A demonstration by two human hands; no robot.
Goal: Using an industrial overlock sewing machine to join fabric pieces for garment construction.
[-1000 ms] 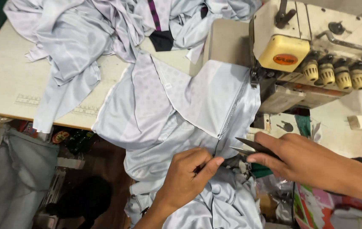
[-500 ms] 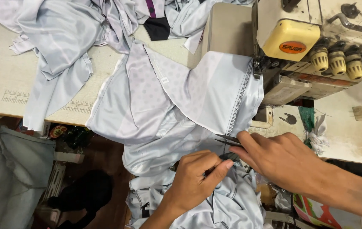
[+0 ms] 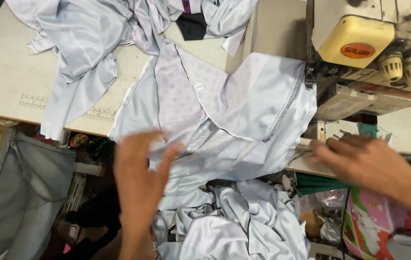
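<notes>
Now | left hand spread over grey garment | right hand flat

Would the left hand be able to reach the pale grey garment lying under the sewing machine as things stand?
Probably yes: the left hand is spread open at the pale grey garment, with nothing lying between them.

Labels and packages around the sewing table

An oval orange label with dark letters is seen on the yellow cover of the sewing machine at the upper right. A small white tag is sewn on the grey fabric near the middle. A pink printed package is placed below the table edge at the lower right, beside a clear plastic bag.
</notes>
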